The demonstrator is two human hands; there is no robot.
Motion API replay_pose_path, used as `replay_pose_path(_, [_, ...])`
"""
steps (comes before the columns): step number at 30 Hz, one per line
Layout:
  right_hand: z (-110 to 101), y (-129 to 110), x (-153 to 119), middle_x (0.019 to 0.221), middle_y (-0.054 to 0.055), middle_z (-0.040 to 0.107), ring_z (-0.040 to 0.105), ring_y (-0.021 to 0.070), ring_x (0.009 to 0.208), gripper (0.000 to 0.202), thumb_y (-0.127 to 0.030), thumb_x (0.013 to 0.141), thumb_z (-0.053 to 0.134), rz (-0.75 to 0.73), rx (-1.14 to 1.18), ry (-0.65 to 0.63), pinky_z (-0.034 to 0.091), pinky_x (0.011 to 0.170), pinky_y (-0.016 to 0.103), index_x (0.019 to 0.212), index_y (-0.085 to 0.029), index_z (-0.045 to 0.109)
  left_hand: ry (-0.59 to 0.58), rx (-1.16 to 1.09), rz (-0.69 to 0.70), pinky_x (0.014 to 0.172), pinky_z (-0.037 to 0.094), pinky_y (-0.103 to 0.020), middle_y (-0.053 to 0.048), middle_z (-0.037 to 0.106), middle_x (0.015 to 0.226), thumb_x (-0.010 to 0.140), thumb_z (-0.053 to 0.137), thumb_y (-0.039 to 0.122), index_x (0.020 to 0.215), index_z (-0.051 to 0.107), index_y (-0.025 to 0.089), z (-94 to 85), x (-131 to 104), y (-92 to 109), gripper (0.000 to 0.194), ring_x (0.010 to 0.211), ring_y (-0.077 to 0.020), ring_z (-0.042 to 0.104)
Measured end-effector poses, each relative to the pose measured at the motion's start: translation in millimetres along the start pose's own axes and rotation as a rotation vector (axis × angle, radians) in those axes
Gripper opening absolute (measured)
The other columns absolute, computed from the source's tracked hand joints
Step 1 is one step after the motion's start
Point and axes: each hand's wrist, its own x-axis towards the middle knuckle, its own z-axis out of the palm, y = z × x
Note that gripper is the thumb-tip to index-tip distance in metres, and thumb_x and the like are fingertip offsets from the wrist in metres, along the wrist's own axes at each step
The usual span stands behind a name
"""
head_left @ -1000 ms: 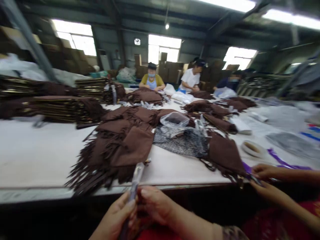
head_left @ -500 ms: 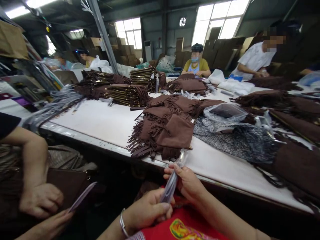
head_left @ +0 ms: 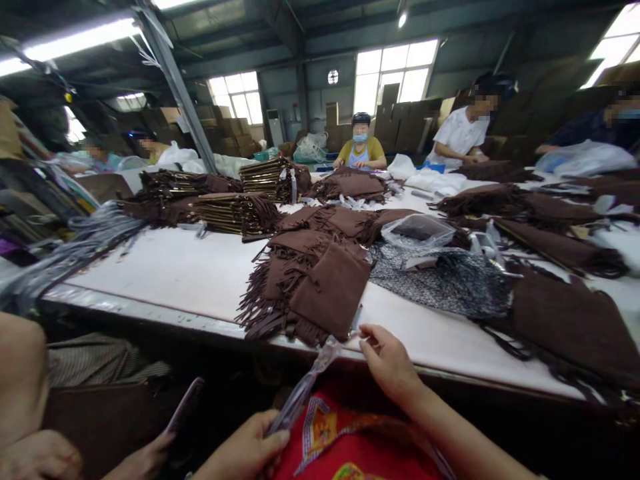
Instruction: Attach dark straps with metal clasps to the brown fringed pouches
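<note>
My left hand (head_left: 263, 440) is closed around the lower end of a clear plastic strip (head_left: 305, 387) in front of the red apron. The strip's crumpled upper end reaches the table edge. My right hand (head_left: 387, 360) is at the table's front edge, thumb and forefinger pressed together beside the lower corner of a brown fringed bag (head_left: 333, 290); what they pinch, if anything, is too small to make out. That bag lies on top of a pile of brown fringed pieces (head_left: 280, 267).
Bags with gold zips (head_left: 227, 212) are stacked at the back left of the white table (head_left: 165, 267). Speckled fabric (head_left: 440, 283) and more brown bags (head_left: 570, 327) lie to the right. A co-worker's hand (head_left: 145, 460) holds a phone-like object (head_left: 185, 403) at the lower left. Other people sit beyond the table.
My right hand has let go of the plastic strip and moved right to the bag's corner. My left hand, still holding the strip, has moved lower left. The view has shifted right.
</note>
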Motion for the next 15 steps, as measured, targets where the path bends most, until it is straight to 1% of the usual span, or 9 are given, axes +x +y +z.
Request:
replay_pose_path(1, [-4.7,5.4,7.3,0.109,0.012,0.063,0.057,0.0229,0.101,0.034,-0.023,0.081,0.05,-0.103,-0.151,0.047,0.044,0.091,0.039,0.111,-0.016,0.063,0.018,0.036,0.002,0.048,0.036,-0.022,0.001,0.055,0.06,0.068,0.062,0.062,0.089,0.061,0.015,-1.1,1.5,-1.4,0.052,0.049,-0.011,0.046])
replay_pose_path(3, [-12.4,12.8,19.4,0.124,0.012,0.056,0.048,0.0257,0.115,0.039,-0.02,0.078,0.054,-0.232,-0.406,0.048,0.037,0.098,0.042,0.116,-0.02,0.062,0.05,0.12,0.024,0.054,0.04,-0.024,0.0,0.058,0.066,0.069,0.063,0.059,0.092,0.063,0.014,-2.5,4.8,-2.1,0.05,0.057,-0.0138,0.051])
replay_pose_path(5, [-17.4,14.8,26.3,0.134,0.011,0.049,0.039,0.0283,0.124,0.041,-0.021,0.076,0.057,-0.284,-0.581,-0.003,0.032,0.1,0.044,0.117,-0.024,0.062,0.076,0.218,0.065,0.064,0.045,-0.027,-0.002,0.063,0.074,0.069,0.065,0.052,0.091,0.065,0.014,-3.6,7.5,-0.9,0.043,0.069,-0.018,0.056])
replay_pose_path(7, [-21.4,12.2,27.6,0.137,0.01,0.047,0.034,0.03,0.128,0.031,-0.025,0.078,0.059,-0.312,-0.668,-0.036,0.029,0.1,0.044,0.109,-0.024,0.065,0.094,0.305,0.113,0.076,0.046,-0.03,-0.003,0.066,0.084,0.068,0.066,0.046,0.09,0.066,0.015,-5.1,8.8,1.6,0.038,0.082,-0.0224,0.059])
replay_pose_path(8, [-23.5,9.9,26.1,0.133,0.01,0.05,0.035,0.0299,0.126,0.024,-0.028,0.08,0.058,-0.328,-0.689,-0.057,0.029,0.099,0.044,0.102,-0.023,0.067,0.095,0.336,0.136,0.08,0.046,-0.031,-0.004,0.067,0.088,0.069,0.066,0.044,0.092,0.067,0.015,-6.0,9.0,3.2,0.037,0.087,-0.024,0.059])
replay_pose_path(9, [-25.8,7.5,23.3,0.126,0.011,0.054,0.039,0.029,0.121,0.019,-0.03,0.082,0.058,-0.342,-0.704,-0.083,0.03,0.097,0.042,0.095,-0.021,0.067,0.086,0.347,0.161,0.082,0.046,-0.032,-0.005,0.068,0.093,0.069,0.066,0.043,0.095,0.067,0.015,-6.9,8.9,5.0,0.038,0.09,-0.0251,0.06])
replay_pose_path(11, [-30.2,3.5,14.6,0.105,0.011,0.061,0.049,0.0251,0.105,0.017,-0.032,0.085,0.055,-0.348,-0.724,-0.136,0.033,0.089,0.038,0.086,-0.018,0.065,0.05,0.32,0.216,0.088,0.045,-0.033,-0.008,0.068,0.107,0.071,0.065,0.042,0.108,0.064,0.015,-8.2,9.2,9.4,0.046,0.099,-0.0266,0.06])
replay_pose_path(13, [-32.8,1.6,2.5,0.09,0.009,0.061,0.052,0.0217,0.089,0.016,-0.03,0.086,0.053,-0.327,-0.727,-0.15,0.034,0.081,0.034,0.085,-0.018,0.063,0.047,0.266,0.248,0.096,0.042,-0.034,-0.012,0.062,0.122,0.072,0.067,0.041,0.121,0.058,0.015,-7.8,11.7,14.8,0.056,0.112,-0.028,0.056])
replay_pose_path(15, [-32.4,1.7,-11.3,0.088,0.008,0.06,0.052,0.0206,0.085,0.015,-0.029,0.086,0.053,-0.308,-0.702,-0.119,0.034,0.078,0.033,0.086,-0.018,0.063,0.092,0.221,0.253,0.103,0.038,-0.036,-0.015,0.057,0.131,0.072,0.068,0.04,0.126,0.055,0.014,-4.5,17.6,22.0,0.062,0.12,-0.0293,0.052])
